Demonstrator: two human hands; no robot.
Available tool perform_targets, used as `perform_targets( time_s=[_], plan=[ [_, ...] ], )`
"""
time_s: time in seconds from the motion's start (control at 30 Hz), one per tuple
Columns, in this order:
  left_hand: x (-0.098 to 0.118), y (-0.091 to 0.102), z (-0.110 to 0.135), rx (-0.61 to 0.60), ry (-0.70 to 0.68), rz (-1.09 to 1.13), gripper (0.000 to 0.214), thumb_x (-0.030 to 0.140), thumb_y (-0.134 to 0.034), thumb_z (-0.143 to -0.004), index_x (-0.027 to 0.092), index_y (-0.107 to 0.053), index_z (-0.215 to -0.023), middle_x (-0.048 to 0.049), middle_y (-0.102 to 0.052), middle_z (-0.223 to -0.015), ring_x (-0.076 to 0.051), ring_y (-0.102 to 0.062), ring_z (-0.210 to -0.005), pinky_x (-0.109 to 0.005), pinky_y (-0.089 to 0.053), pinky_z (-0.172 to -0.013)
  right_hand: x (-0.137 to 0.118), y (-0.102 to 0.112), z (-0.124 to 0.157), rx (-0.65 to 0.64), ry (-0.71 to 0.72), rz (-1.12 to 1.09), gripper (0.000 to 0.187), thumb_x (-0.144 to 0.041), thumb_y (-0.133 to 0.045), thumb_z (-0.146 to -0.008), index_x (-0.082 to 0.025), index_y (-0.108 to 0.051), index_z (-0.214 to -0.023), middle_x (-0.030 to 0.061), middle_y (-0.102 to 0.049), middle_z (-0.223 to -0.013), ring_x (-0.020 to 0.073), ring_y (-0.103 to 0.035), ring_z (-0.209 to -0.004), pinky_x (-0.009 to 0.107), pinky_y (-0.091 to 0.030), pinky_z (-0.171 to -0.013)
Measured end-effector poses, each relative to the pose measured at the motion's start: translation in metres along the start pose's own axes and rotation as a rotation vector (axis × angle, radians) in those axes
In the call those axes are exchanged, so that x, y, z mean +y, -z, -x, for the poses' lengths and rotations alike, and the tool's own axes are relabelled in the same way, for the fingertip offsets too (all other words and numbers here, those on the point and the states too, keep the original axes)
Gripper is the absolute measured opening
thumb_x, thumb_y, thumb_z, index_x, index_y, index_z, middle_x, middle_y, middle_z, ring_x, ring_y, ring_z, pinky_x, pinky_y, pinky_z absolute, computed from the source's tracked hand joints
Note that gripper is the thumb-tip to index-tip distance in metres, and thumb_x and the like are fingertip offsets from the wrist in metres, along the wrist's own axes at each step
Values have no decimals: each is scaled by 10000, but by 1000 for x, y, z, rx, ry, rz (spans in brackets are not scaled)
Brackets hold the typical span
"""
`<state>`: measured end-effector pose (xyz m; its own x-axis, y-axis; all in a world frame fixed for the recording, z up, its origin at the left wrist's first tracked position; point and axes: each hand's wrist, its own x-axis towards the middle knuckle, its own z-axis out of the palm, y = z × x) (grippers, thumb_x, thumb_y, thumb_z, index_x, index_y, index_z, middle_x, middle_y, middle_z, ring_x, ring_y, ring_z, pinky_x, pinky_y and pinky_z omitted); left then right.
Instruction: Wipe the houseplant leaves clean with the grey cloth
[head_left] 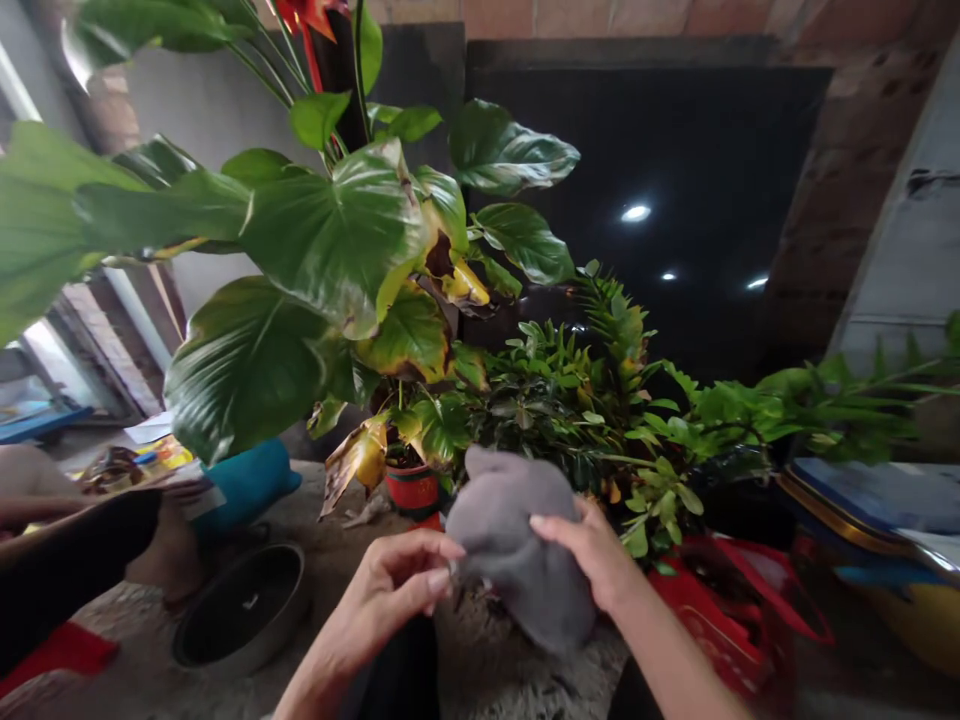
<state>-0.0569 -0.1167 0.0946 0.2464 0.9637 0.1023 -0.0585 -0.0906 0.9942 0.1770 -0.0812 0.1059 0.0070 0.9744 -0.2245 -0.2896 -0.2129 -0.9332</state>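
A grey, soft plush-like piece [517, 560] with a rounded body and a small bump on top hangs in front of me, over the ground. My right hand [589, 555] grips it from the right side, thumb pressed on its face and fingers behind it. At its left edge, my left hand [405, 580] is closed in a pinch, thumb against the forefinger. What lies between those fingertips is too small to make out. I cannot tell whether the left fingertips touch the grey piece.
Large-leaved potted plants [337, 230] and a red pot [412, 487] stand ahead. A dark round basin [244, 610] sits left, beside another person's leg [165, 550] and a teal bundle [247, 485]. To the right are a red bag [720, 600] and a stacked blue-lidded container [862, 500].
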Motion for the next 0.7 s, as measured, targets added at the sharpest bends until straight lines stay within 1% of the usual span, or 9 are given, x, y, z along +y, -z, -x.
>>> perform_targets(
  time_s=[0.1,0.17,0.27,0.33,0.43,0.5,0.57,0.63,0.7],
  plan=[
    [-25,-8,-27,184,85,97,476,591,-864,-519,154,-692,-602,-18,-620,-519,-104,-490,-462,-232,-359,-484,-29,2,-27,127,188,-162,343,-319,-852,-390,-200,-732,-689,28,-766,-643,249,-687,-618,363,-535,-652],
    [-49,-11,-31,270,154,166,536,624,-879,-434,169,-613,-528,8,-598,-498,-83,-460,-431,-226,-355,-477,-32,8,-42,199,190,-241,321,-329,-837,-406,-223,-719,-685,30,-764,-630,279,-712,-664,394,-556,-689],
    [-81,-10,-26,277,265,277,573,631,-893,-386,174,-583,-537,31,-600,-513,-74,-456,-427,-221,-363,-480,-5,26,-45,264,75,-270,247,-350,-809,-436,-264,-670,-621,37,-714,-515,329,-725,-640,471,-574,-688],
    [-93,-10,-21,218,307,298,531,603,-893,-454,167,-613,-570,17,-633,-553,-77,-485,-453,-219,-376,-500,23,38,-32,298,-4,-279,232,-391,-797,-466,-277,-651,-605,49,-698,-488,353,-728,-620,507,-578,-666],
    [-96,-26,-16,108,352,295,480,586,-854,-579,166,-744,-784,-70,-749,-772,-149,-630,-635,-246,-446,-585,59,43,-3,351,-98,-338,252,-435,-790,-495,-263,-661,-627,70,-732,-552,384,-744,-690,522,-584,-647],
    [-93,-47,-14,-2,344,334,602,610,-844,-576,171,-770,-981,-133,-772,-966,-257,-694,-873,-315,-506,-695,69,38,13,404,-81,-377,263,-405,-810,-469,-250,-670,-629,61,-757,-610,383,-747,-751,511,-590,-680],
    [-88,-72,-10,-96,310,432,716,622,-859,-527,165,-758,-1069,-158,-761,-1074,-344,-669,-1064,-401,-518,-851,71,29,23,442,-14,-392,278,-395,-820,-449,-244,-688,-642,43,-775,-667,366,-742,-822,485,-589,-748],
    [-81,-94,-6,-101,283,521,736,599,-886,-484,159,-754,-1059,-160,-759,-1092,-379,-643,-1137,-457,-476,-985,69,23,29,449,47,-359,312,-432,-817,-466,-241,-717,-691,40,-791,-739,354,-728,-900,456,-578,-802],
    [-74,-110,-2,-11,290,566,735,565,-917,-439,161,-749,-1030,-158,-762,-1089,-389,-638,-1151,-479,-451,-1040,68,19,33,420,87,-243,322,-464,-823,-494,-244,-726,-708,49,-795,-770,349,-717,-916,434,-567,-801]
  ],
)
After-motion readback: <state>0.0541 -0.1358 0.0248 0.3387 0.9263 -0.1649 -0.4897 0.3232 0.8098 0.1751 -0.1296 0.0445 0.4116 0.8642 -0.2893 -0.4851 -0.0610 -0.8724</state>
